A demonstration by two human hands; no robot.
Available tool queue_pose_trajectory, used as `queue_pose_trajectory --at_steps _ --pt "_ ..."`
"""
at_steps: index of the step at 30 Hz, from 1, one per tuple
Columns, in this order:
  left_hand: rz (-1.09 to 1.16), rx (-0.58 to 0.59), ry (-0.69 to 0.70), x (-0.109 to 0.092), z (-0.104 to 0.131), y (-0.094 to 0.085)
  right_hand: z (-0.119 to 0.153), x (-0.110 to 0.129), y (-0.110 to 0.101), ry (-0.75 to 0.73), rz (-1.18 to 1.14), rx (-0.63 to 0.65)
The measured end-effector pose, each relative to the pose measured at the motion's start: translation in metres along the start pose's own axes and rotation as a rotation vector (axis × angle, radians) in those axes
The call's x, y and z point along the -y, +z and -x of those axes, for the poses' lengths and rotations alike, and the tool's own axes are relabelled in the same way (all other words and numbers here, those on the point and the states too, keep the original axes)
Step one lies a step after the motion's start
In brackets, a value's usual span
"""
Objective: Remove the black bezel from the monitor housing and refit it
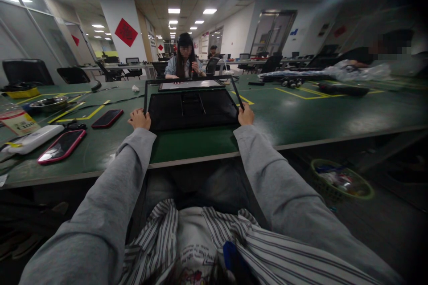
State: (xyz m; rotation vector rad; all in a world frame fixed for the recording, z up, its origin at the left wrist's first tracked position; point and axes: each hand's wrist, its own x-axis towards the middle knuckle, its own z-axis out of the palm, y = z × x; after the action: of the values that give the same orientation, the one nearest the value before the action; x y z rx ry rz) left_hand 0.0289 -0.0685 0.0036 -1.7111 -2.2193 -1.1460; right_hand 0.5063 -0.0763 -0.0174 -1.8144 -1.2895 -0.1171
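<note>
A thin black rectangular frame (236, 91), like a screen bezel, is raised at a tilt between my two hands. My left hand (139, 119) is closed around its left side near the lower corner, and my right hand (246, 114) grips the right side the same way. Under and within the frame lies a wide black panel (167, 109) with a raised section in its middle, resting on the green tabletop (194, 144). Just beyond it is a flat screen-like panel (192, 84) with a pale surface and dark edge. My fingertips are partly hidden behind the frame.
Left on the table are a red-edged phone (62, 146), another phone (107, 118), a white device (36, 139) and a metal bowl (49, 103). A person (182, 64) sits opposite. Clear plastic wrap (361, 71) lies far right; a green basket (341, 180) stands below.
</note>
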Motion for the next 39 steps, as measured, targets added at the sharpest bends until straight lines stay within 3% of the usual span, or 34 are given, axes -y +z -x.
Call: queue_pose_trajectory --at_steps 8,23,28,36,39 --pt "0.021 -0.053 0.018 0.005 -0.003 0.004 0.003 0.005 -0.003 0.015 -0.004 0.008" --pt "0.056 -0.090 0.044 -0.005 0.003 -0.009 0.001 0.001 0.001 0.071 -0.052 0.039" --pt "0.032 -0.127 0.042 -0.009 0.005 -0.015 0.004 0.005 -0.002 0.050 -0.088 0.004" --pt "0.056 -0.086 0.038 -0.019 0.013 -0.027 0.004 0.008 -0.007 0.012 -0.062 -0.061" --pt "0.072 -0.137 0.053 -0.020 0.015 -0.030 0.006 0.013 -0.012 -0.034 -0.063 -0.119"
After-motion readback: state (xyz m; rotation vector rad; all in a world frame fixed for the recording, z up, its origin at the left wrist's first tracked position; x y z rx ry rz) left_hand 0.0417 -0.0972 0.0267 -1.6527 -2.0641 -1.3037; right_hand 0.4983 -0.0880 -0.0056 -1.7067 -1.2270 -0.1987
